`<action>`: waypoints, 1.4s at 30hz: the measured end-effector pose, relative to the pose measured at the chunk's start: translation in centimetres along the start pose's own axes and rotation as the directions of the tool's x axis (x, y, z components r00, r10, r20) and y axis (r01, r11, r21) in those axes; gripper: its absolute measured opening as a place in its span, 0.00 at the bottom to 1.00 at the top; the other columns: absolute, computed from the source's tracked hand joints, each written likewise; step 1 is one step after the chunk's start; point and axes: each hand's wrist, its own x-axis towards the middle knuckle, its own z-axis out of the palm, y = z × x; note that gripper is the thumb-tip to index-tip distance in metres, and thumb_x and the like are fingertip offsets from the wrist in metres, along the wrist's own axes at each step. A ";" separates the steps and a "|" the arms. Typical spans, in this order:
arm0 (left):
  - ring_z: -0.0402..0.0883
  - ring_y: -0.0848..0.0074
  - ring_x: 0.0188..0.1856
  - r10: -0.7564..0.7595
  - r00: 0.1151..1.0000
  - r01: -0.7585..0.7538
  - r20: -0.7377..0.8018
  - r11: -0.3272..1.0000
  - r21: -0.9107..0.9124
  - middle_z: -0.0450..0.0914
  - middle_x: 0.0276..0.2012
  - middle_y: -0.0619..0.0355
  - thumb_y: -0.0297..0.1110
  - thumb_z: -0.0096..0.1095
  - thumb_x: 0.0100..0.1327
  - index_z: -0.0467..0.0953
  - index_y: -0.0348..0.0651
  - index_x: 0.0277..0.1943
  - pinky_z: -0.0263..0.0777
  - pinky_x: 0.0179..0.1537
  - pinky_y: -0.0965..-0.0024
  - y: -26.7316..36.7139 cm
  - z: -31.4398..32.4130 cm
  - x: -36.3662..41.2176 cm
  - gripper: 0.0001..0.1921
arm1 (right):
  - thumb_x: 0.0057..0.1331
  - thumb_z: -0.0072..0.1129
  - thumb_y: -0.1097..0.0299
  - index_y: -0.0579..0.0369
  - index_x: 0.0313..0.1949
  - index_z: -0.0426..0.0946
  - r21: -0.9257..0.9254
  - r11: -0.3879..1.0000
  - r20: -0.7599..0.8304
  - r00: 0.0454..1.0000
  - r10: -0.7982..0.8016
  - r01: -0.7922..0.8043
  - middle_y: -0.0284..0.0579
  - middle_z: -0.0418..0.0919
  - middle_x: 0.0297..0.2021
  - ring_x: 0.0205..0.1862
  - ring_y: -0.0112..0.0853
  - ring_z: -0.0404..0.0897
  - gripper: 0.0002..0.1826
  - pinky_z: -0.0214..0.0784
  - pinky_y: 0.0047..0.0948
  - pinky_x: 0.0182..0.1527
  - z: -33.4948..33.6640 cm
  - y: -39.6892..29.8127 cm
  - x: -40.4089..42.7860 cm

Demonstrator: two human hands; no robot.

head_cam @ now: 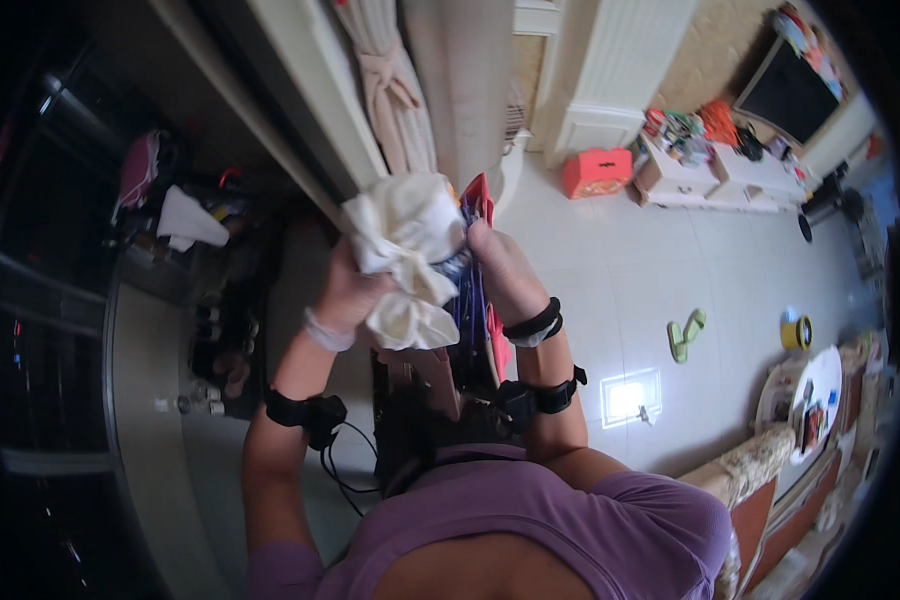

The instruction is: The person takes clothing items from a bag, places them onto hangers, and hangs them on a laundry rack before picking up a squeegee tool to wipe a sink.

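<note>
My left hand (352, 289) grips a bunched white cloth (412, 262), its thumb lying over the fabric and the other fingers hidden. Thin translucent material, like a glove cuff, shows at both wrists. My right hand (506, 266) is at the right side of the cloth, thumb pointing up. Its fingers are hidden, so what it grips is unclear. Between my hands are dark blue items with purple edges (469, 300) and a pink-red piece (499, 349). A patterned dark blue bit shows beside the white cloth.
Tied curtains (394, 97) hang ahead beside a door frame. A red box (598, 172) and a cluttered white cabinet (720, 172) stand ahead right. Green slippers (686, 336) lie on the tiles. Shoes (229, 371) are at left. Black cables (334, 465) loop near my left forearm.
</note>
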 end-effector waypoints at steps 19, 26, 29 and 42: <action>0.79 0.67 0.48 -0.659 0.420 0.892 0.624 0.425 -0.151 0.79 0.48 0.58 0.48 0.54 0.66 0.72 0.44 0.56 0.75 0.50 0.62 -28.9 8.0 21.5 0.21 | 0.68 0.46 0.64 0.62 0.35 0.77 -0.504 0.750 -0.772 0.165 -0.613 0.428 0.38 0.77 0.28 0.32 0.24 0.76 0.14 0.68 0.23 0.41 -15.1 -1.3 -13.4; 0.79 0.69 0.48 -0.636 0.166 0.929 0.753 0.357 0.097 0.79 0.47 0.58 0.47 0.53 0.67 0.71 0.43 0.55 0.76 0.50 0.63 -34.5 21.0 23.7 0.20 | 0.70 0.46 0.67 0.64 0.44 0.74 -0.725 0.609 -0.671 -0.129 -0.730 0.323 0.43 0.76 0.41 0.44 0.27 0.77 0.13 0.66 0.27 0.53 -15.4 -1.9 -18.8; 0.79 0.69 0.48 -0.624 0.102 0.921 0.774 0.354 0.164 0.79 0.47 0.57 0.48 0.50 0.69 0.71 0.42 0.55 0.76 0.50 0.63 -34.6 29.0 20.2 0.20 | 0.70 0.45 0.68 0.64 0.45 0.73 -0.745 0.546 -0.652 -0.246 -0.717 0.384 0.43 0.76 0.43 0.46 0.29 0.77 0.12 0.65 0.29 0.54 -15.0 -2.9 -24.9; 0.78 0.66 0.51 -0.567 -0.501 0.704 0.654 0.172 0.689 0.77 0.51 0.56 0.42 0.50 0.69 0.70 0.46 0.57 0.75 0.54 0.59 -40.0 64.9 0.4 0.17 | 0.70 0.45 0.64 0.67 0.41 0.76 -0.782 0.567 -0.534 -0.745 -0.399 0.257 0.45 0.80 0.37 0.42 0.27 0.78 0.17 0.64 0.24 0.51 -15.1 -1.4 -50.0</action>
